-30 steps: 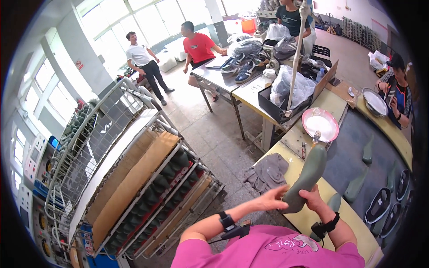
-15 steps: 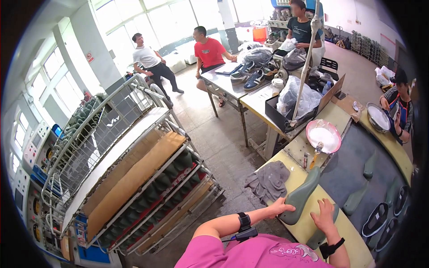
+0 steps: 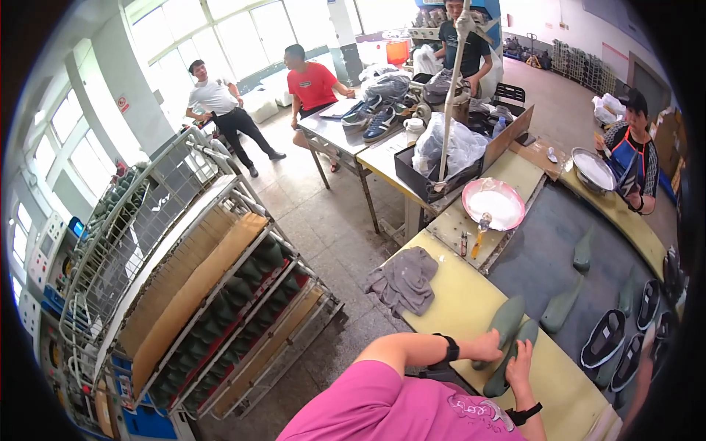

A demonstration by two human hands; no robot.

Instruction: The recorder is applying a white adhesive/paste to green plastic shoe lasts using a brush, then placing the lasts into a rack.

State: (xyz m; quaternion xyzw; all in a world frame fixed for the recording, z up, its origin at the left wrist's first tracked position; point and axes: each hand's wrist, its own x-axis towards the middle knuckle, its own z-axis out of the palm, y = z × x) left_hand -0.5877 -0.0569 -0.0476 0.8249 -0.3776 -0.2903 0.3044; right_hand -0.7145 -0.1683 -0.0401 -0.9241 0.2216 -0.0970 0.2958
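Note:
Two green shoe lasts lie side by side on the yellow bench [image 3: 434, 309] in front of me. My left hand [image 3: 483, 347] grips the left shoe last [image 3: 506, 320] near its closer end, partly covering it. Around the right shoe last [image 3: 498, 381] are the fingers of my right hand [image 3: 521, 365]. The lasts are close together, and some of their surfaces are hidden behind my hands. Left of them on the bench edge rests a crumpled grey cloth [image 3: 406, 278].
A pink bowl of white liquid [image 3: 494, 204] with a brush [image 3: 479, 234] stands farther up the bench. On the right, a dark conveyor [image 3: 529, 257] carries lasts and black shoe uppers [image 3: 604, 338]. A wire rack [image 3: 213, 294] stands left. A co-worker [image 3: 629, 151] is across the conveyor.
The left last has come down beside the other one, and my right hand has closed on the right last. My view has shifted right, and a standing person at the back has turned.

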